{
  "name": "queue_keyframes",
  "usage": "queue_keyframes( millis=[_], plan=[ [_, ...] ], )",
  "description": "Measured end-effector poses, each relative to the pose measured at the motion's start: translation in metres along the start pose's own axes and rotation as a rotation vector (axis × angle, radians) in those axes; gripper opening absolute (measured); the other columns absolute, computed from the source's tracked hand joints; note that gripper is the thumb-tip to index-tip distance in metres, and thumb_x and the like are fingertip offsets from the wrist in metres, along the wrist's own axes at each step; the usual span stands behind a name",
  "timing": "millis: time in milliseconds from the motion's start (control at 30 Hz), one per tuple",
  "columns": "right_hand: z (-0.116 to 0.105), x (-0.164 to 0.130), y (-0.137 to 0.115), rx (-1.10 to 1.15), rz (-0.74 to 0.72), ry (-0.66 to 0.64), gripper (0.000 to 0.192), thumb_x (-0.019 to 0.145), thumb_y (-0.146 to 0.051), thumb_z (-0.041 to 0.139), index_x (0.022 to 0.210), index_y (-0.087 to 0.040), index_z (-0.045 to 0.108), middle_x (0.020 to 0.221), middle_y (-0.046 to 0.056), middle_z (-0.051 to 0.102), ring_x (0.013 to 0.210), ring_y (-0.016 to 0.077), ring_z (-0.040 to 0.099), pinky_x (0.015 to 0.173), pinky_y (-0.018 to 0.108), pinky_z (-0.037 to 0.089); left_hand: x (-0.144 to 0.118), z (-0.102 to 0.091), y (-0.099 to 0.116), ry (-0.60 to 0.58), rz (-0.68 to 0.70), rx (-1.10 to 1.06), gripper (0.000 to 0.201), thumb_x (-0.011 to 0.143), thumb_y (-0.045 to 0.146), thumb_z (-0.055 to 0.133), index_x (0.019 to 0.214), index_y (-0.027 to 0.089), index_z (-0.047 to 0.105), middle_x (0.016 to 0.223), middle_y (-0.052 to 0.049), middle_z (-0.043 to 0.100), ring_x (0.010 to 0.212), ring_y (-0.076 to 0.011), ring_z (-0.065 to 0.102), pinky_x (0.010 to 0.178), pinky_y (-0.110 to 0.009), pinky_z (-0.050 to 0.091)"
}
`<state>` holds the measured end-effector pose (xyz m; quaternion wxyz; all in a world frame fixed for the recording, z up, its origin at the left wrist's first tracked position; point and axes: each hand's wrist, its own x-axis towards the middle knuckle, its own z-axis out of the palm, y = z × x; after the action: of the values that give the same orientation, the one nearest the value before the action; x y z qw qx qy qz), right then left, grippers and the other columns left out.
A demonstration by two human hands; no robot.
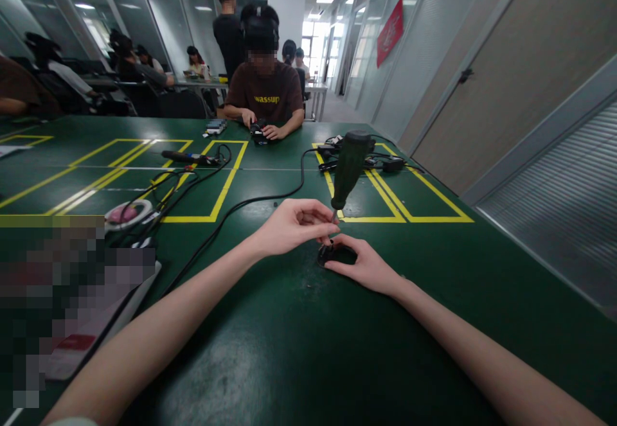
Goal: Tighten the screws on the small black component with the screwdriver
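Note:
My left hand (299,225) pinches the thin metal shaft of a screwdriver (351,168) between thumb and fingers. Its thick dark green handle points up and leans slightly right, above the hand. Below the fingertips, a small dark round part (324,256) sits on the green table (270,336). My right hand (365,264) closes thumb and fingers around that part's right side, so much of it is covered. The screwdriver's tip is at or just over the part; I cannot tell whether they touch.
Black cables and adapters (393,165) lie behind the hands. On the left are a dark rod-shaped tool (190,157), a white tape roll (129,214) and a blurred flat device (110,317). Across the table, a person in a headset (264,92) handles a black object.

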<state>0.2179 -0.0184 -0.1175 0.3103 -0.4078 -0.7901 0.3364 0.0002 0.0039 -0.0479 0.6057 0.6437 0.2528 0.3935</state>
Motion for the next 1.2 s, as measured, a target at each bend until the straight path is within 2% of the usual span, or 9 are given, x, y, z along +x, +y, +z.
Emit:
queue_keyframes(
  millis=[367,433,567,667,1000,1200],
  plan=[
    [0.001,-0.001,0.003,0.016,0.003,0.002,0.020,0.085,-0.033,0.076,0.100,-0.021,0.068,0.098,0.004,0.077,0.092,0.0236,0.073,0.090,0.040,0.058,-0.001,-0.001,-0.001,-0.009,0.010,0.015,0.039,0.074,0.036,0.090,0.086,0.013,0.062,0.070,-0.002,0.072,0.059,-0.0117,0.068,0.061,-0.023,0.056],
    [0.001,-0.001,0.002,0.018,0.004,0.000,0.019,0.085,-0.032,0.077,0.099,-0.022,0.069,0.098,0.004,0.077,0.093,0.0237,0.073,0.090,0.040,0.058,-0.002,-0.002,0.002,-0.024,0.012,0.017,0.038,0.075,0.036,0.089,0.092,0.012,0.066,0.074,-0.005,0.075,0.060,-0.0121,0.069,0.062,-0.024,0.057],
    [0.000,0.000,0.000,0.025,0.004,-0.003,0.019,0.086,-0.032,0.076,0.100,-0.022,0.069,0.099,0.005,0.078,0.094,0.0242,0.073,0.091,0.041,0.058,-0.003,-0.004,0.007,-0.071,-0.003,0.048,0.036,0.080,0.038,0.084,0.102,0.010,0.075,0.096,-0.014,0.081,0.066,-0.0138,0.071,0.066,-0.026,0.059],
    [0.000,0.000,0.001,0.026,0.003,-0.008,0.020,0.086,-0.032,0.076,0.102,-0.022,0.069,0.100,0.005,0.078,0.094,0.0247,0.073,0.090,0.042,0.059,-0.003,-0.005,0.008,-0.055,0.000,0.052,0.034,0.082,0.038,0.083,0.101,0.009,0.077,0.099,-0.015,0.081,0.066,-0.0140,0.071,0.067,-0.027,0.060],
    [0.001,0.000,0.003,0.014,0.006,-0.005,0.020,0.086,-0.034,0.076,0.100,-0.022,0.068,0.097,0.004,0.076,0.092,0.0242,0.072,0.088,0.041,0.057,-0.001,-0.002,0.006,-0.007,-0.010,0.063,0.029,0.078,0.033,0.086,0.091,0.009,0.074,0.083,-0.008,0.078,0.064,-0.0126,0.071,0.065,-0.024,0.059],
    [0.000,0.000,0.001,0.014,0.006,-0.003,0.019,0.086,-0.034,0.076,0.099,-0.022,0.068,0.097,0.004,0.077,0.092,0.0242,0.072,0.089,0.041,0.058,-0.001,-0.001,0.007,-0.010,-0.010,0.031,0.033,0.075,0.035,0.089,0.085,0.010,0.071,0.074,-0.004,0.073,0.061,-0.0114,0.069,0.061,-0.022,0.057]
  ],
)
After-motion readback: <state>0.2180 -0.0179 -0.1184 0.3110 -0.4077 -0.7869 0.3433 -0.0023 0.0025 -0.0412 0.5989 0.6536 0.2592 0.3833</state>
